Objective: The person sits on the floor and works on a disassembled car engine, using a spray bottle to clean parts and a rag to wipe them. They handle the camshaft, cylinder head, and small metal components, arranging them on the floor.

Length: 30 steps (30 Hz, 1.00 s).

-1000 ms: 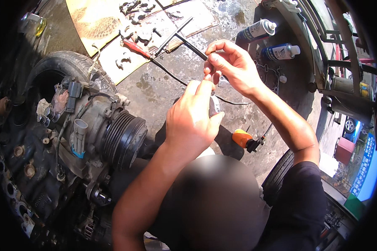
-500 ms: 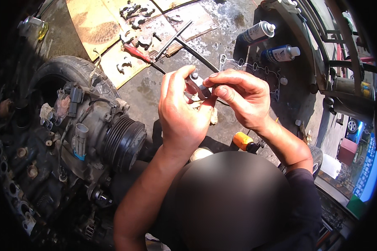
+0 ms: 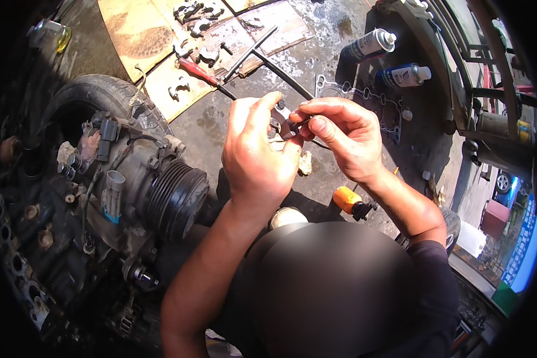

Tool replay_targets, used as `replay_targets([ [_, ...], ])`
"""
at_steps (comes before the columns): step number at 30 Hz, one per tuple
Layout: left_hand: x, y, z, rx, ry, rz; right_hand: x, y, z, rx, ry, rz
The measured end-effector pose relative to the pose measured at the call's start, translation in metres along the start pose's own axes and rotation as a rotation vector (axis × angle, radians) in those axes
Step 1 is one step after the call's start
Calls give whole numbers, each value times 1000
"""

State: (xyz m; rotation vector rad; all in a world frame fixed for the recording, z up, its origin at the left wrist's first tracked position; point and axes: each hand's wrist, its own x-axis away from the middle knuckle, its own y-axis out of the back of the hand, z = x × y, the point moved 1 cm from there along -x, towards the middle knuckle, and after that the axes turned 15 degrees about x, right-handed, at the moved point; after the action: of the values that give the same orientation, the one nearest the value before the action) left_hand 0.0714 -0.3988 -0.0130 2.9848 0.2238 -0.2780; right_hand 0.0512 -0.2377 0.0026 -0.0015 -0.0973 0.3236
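In the middle of the view, my left hand (image 3: 259, 152) is closed around a small metal bearing cap (image 3: 287, 127) with a bolt head (image 3: 281, 105) showing at its upper end. My right hand (image 3: 349, 134) meets it from the right, thumb and forefinger pinched on a small dark piece at the cap's near end. Fingers hide most of that piece, so its kind cannot be made out. Beyond my hands, similar dark caps (image 3: 209, 56) and a loose bolt (image 3: 226, 48) lie on cardboard (image 3: 138, 37). A red-handled tool (image 3: 196, 70) and a black T-handle wrench (image 3: 283, 76) lie beside them.
At left stands an engine with a ribbed pulley (image 3: 176, 194), near a tyre (image 3: 95, 98). Two spray cans (image 3: 369, 46) stand at right beside a thin gasket (image 3: 388, 110). An orange bottle (image 3: 345, 198) is close to my right forearm. A metal frame (image 3: 444, 65) borders the right side.
My left hand has tilted the cap slightly, showing more of its curved side. The right fingers have shifted a little on the dark piece. The whole view has moved slightly.
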Motion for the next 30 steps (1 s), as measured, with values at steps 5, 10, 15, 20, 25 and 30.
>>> replay_targets([
  [5, -1, 2, 0, -37, -14, 11, 5, 4, -7, -48, -70, -1],
  [10, -2, 4, 0, -72, -22, 20, 6, 2, -1, 14, -132, -25],
  [15, -3, 4, 0, -143, 3, 52, -4, 4, -6, 272, 69, -47],
  [20, -4, 7, -3, -196, 105, 55, -9, 7, -11, 325, 19, 17],
  [25, -4, 5, -1, -185, 72, 29, -11, 6, -24, 335, -61, 50],
  [30, -6, 6, 2, -186, 79, 11, -14, 3, -20, 115, -245, 89],
])
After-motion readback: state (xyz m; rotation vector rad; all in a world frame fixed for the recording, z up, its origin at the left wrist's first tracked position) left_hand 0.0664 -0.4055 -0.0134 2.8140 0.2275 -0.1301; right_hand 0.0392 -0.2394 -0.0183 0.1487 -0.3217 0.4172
